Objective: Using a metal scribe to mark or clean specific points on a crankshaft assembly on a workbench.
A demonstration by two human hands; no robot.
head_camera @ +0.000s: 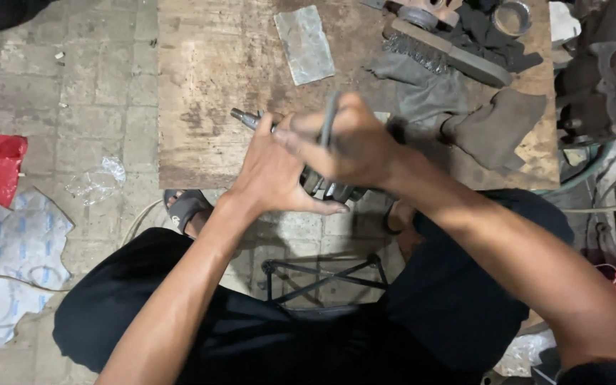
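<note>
Both arms reach fwd, left hand (274, 171) cupped, right hand (354, 146) fisted, touching

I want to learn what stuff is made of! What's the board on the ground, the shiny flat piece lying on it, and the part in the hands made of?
The board looks like wood, likely plywood: brown, worn, stained, matte. The flat piece looks like sheet metal: grey with a dull shine. The part held by the left hand seems steel: grey, oily, rod-shaped end.

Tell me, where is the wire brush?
In the head view, the wire brush lies at the far right of the wooden board, on grey rags, beyond the person's right hand.
</note>
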